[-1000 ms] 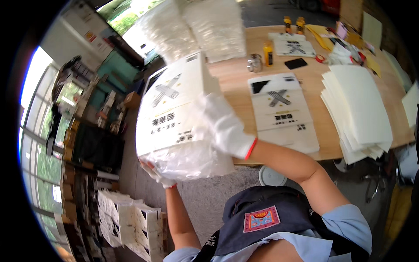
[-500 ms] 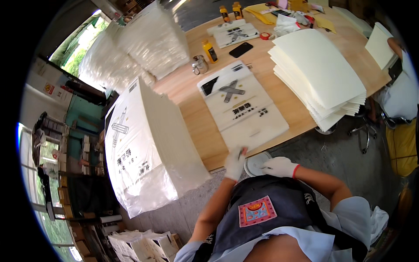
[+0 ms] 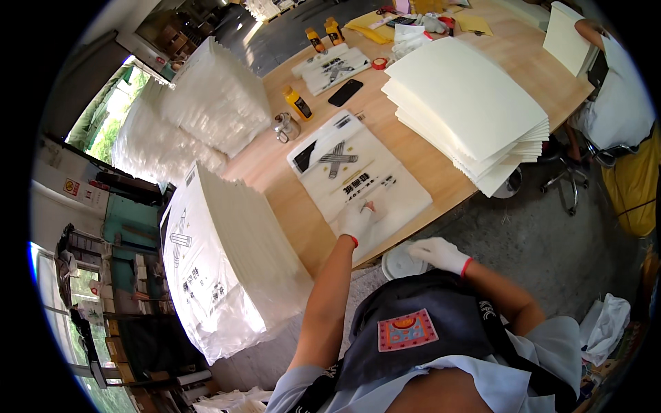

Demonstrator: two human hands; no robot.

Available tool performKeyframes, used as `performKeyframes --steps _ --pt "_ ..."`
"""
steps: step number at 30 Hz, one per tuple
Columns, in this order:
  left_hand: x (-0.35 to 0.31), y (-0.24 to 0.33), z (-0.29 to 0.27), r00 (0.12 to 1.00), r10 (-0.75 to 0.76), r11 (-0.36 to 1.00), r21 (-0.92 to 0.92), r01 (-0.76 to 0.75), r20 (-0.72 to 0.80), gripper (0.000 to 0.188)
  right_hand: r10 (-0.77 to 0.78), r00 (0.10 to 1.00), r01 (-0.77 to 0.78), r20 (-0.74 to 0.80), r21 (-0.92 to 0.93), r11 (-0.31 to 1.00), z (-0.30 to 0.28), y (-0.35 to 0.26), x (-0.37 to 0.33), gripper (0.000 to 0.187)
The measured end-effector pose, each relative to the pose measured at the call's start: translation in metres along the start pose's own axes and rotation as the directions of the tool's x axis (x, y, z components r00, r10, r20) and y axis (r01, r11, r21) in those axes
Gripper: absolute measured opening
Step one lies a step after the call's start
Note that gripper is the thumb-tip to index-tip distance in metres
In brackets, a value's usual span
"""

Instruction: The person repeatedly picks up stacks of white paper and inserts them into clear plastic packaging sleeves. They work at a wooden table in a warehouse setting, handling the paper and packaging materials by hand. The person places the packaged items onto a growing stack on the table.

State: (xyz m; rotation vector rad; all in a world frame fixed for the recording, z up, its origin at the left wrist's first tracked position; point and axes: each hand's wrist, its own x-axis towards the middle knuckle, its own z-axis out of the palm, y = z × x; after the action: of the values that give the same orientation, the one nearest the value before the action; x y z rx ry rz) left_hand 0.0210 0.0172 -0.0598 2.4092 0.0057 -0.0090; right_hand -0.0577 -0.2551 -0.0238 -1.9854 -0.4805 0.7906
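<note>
A flat pile of printed plastic bags point(image 3: 351, 168), white with a crossed-pencil drawing, lay on the wooden bench point(image 3: 275, 196), its lower end at the near edge. The person's left hand point(image 3: 355, 218), in a white glove, rested on that lower end, fingers bent; whether they pinched the film could not be told. The gloved right hand point(image 3: 442, 255) hung just off the near edge, fingers loosely curled with nothing visible in them; how far they were closed could not be told. Beneath it was a round pale tub point(image 3: 403, 261). Toward the bench's near left corner stood a tall stack in a printed bag point(image 3: 241, 268). To the right, along the near edge, was a thick stack of white sheets point(image 3: 468, 100). Beyond the pile were a metal jar point(image 3: 285, 127), a yellow bottle point(image 3: 297, 103) and a black phone point(image 3: 345, 92). Bulky clear-wrapped bundles point(image 3: 217, 100) stood at the far left corner. At the bench's right end, a co-worker point(image 3: 613, 96) had an arm at a white sheet point(image 3: 566, 41).
</note>
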Motion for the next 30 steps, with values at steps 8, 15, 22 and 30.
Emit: performKeyframes --steps 8,15,22,30 --pt "0.007 0.042 -0.04 0.93 0.126 0.909 -0.336 -0.248 -0.344 0.014 -0.041 0.934 0.073 -0.355 0.079 0.994 -0.019 -0.054 0.131 0.052" --pt "-0.009 0.112 -0.105 0.969 -0.18 0.418 -0.905 -0.082 -0.17 0.007 0.174 0.957 -0.225 -0.23 -0.218 0.95 -0.046 -0.01 0.064 0.044" --pt "-0.018 0.147 -0.052 0.954 0.283 0.826 -0.481 -0.294 -0.095 0.019 -0.145 0.882 -0.047 -0.449 -0.389 0.92 -0.032 -0.104 0.067 0.018" --pt "-0.092 0.194 -0.043 0.855 0.517 0.836 -0.227 -0.5 0.02 0.031 -0.584 0.769 0.365 -0.26 -0.572 0.735 -0.01 -0.04 0.074 0.016"
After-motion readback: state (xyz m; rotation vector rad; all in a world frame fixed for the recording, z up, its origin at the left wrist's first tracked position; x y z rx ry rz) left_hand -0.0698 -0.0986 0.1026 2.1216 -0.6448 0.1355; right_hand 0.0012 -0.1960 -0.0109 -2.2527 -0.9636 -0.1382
